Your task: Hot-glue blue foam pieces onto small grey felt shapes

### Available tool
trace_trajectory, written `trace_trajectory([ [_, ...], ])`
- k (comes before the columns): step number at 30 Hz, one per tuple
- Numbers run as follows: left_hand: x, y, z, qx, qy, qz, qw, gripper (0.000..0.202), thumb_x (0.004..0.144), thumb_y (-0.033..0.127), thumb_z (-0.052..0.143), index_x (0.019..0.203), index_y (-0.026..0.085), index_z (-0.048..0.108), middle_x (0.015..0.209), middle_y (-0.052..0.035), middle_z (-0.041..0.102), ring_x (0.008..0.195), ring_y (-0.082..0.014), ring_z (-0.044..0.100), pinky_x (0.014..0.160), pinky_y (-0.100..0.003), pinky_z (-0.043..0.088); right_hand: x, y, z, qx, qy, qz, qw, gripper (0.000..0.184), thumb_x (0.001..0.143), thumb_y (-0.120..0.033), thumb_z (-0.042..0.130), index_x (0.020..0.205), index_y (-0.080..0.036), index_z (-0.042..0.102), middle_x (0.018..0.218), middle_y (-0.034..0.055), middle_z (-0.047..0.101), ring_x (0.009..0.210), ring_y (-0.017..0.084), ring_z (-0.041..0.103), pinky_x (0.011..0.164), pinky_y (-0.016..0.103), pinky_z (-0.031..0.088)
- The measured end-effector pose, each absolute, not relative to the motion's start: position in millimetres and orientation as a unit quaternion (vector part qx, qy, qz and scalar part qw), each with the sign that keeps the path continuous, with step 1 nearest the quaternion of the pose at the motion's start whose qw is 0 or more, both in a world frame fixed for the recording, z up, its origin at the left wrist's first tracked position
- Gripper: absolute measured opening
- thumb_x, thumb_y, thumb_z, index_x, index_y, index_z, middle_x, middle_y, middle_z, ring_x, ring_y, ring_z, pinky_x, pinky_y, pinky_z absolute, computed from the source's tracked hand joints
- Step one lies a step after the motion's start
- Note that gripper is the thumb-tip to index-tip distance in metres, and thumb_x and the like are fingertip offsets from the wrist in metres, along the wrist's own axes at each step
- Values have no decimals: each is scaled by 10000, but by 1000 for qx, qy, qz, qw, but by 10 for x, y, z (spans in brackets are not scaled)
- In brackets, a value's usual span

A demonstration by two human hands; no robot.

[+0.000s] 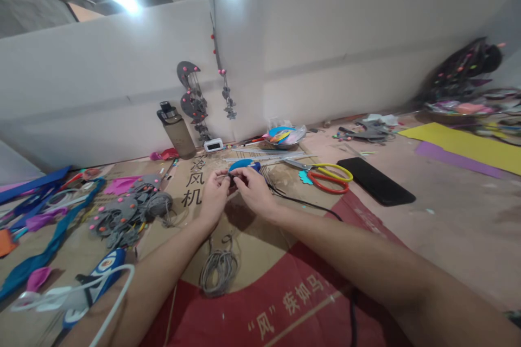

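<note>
My left hand (pixel 215 193) and my right hand (pixel 255 188) meet over the cardboard, fingertips pinched closely together. A small dark piece between them is mostly hidden by the fingers, and its kind cannot be made out. Just behind the hands lie a rounded blue piece (pixel 241 164) and a blue tool, partly covered, near a black cord (pixel 307 204) that runs off to the right. A coiled bundle of grey cord (pixel 218 272) rests below the hands. Scissors (pixel 328 176) with red and yellow handles lie to the right, beside a scalloped turquoise piece (pixel 305 177).
A black phone (pixel 376 180) lies right of the scissors. Grey felt pieces with pink dots (pixel 124 209) and a grey yarn ball (pixel 159 204) are at left. A bottle (pixel 177 133) and a bowl of coloured pieces (pixel 284 136) stand near the white wall. Yellow sheets (pixel 468 143) lie far right.
</note>
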State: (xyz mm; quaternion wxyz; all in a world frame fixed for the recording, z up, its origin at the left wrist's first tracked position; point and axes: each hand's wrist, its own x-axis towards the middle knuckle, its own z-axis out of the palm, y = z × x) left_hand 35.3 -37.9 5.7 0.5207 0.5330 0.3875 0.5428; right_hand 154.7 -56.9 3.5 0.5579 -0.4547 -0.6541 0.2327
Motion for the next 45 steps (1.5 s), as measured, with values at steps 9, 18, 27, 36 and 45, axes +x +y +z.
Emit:
trace_trajectory([
  [9, 361, -409, 125, 497, 373, 557, 550, 200, 740, 279, 585, 896, 166, 529, 850, -44, 656, 783, -163, 647, 709, -332, 533, 1539, -581, 12, -449, -647, 250, 564, 195, 823, -233, 446, 984, -180, 544, 925, 52, 599, 829, 146, 549, 796, 310, 450],
  [18, 323, -384, 140, 551, 394, 551, 487, 256, 718, 323, 615, 908, 164, 552, 801, -41, 656, 704, -154, 640, 692, -330, 533, 1551, -599, 55, -445, -656, 239, 561, 142, 824, -250, 459, 898, -181, 559, 892, 43, 598, 821, 142, 538, 782, 292, 434],
  [27, 295, -394, 167, 659, 418, 554, 289, 191, 747, 255, 572, 914, 172, 618, 911, -64, 647, 873, -183, 603, 848, -352, 457, 1560, -648, 139, -439, -647, 237, 577, 159, 840, -290, 461, 842, -185, 581, 853, 32, 597, 808, 142, 530, 759, 277, 417],
  [36, 294, -388, 185, 657, 398, 586, 259, 210, 724, 219, 597, 930, 190, 627, 978, -73, 638, 963, -198, 585, 921, -371, 422, 1563, -665, 140, -430, -640, 235, 591, 164, 832, -299, 473, 838, -187, 593, 844, 35, 605, 803, 148, 533, 750, 287, 420],
  [45, 348, -445, 189, 590, 366, 578, 428, 218, 736, 303, 610, 908, 169, 597, 874, -52, 649, 825, -166, 627, 824, -366, 494, 1573, -647, 132, -446, -622, 239, 598, 176, 829, -318, 473, 832, -186, 588, 831, 33, 607, 788, 147, 543, 750, 282, 430],
])
